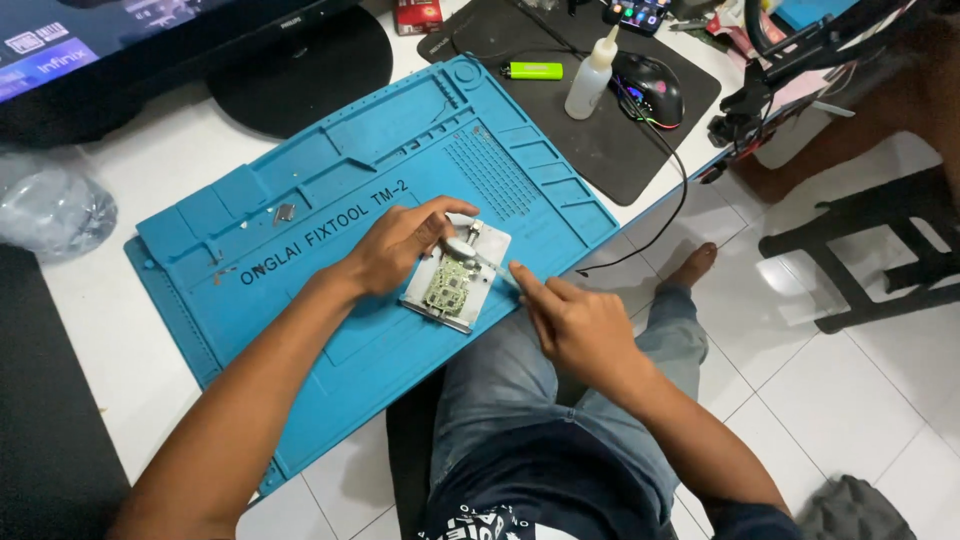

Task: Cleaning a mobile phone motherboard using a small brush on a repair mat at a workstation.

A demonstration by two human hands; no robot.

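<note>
On blue mat [330, 180], hands steady circuit board [450, 285].

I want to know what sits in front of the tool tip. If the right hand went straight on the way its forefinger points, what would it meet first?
Probably the circuit board clamped in the metal holder: the right hand points up-left along its thin tool. The left hand lies just beyond; depth is unclear.

Home electronics repair desk: blue repair mat [300, 200], circuit board [450, 285], monitor [150, 40].
</note>
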